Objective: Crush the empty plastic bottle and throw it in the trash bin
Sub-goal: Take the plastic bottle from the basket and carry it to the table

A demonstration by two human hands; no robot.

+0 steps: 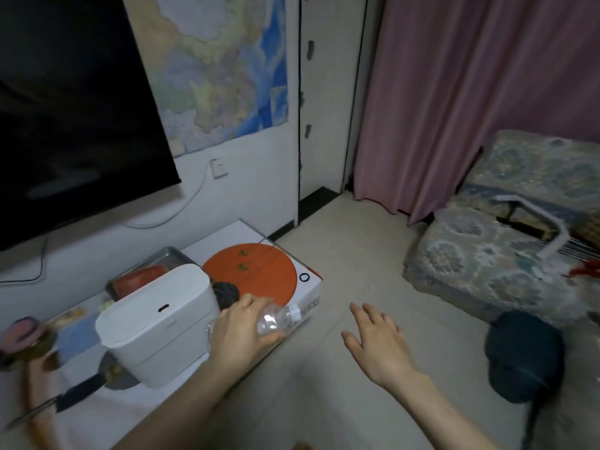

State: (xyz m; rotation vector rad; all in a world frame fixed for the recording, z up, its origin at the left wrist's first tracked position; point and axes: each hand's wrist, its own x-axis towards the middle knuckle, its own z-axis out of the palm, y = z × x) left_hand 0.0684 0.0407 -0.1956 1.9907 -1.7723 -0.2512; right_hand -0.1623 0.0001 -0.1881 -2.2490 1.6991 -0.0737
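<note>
A clear plastic bottle (pixel 276 319) with a white cap lies on its side in my left hand (pixel 242 336), cap pointing right; the fingers wrap its body and hide the rear part. Just left of that hand stands a white trash bin (pixel 156 323) with its lid closed, on a low white table. My right hand (pixel 378 344) hovers over the floor to the right of the bottle, palm down, fingers spread, holding nothing.
On the low table (pixel 107 414) sit a white box with an orange disc (pixel 251 271), a metal tray (pixel 152 271) and a knife (pixel 61 401). A dark cap (pixel 526 358) and a patterned cushioned seat (pixel 506 241) lie right. A television hangs on the wall.
</note>
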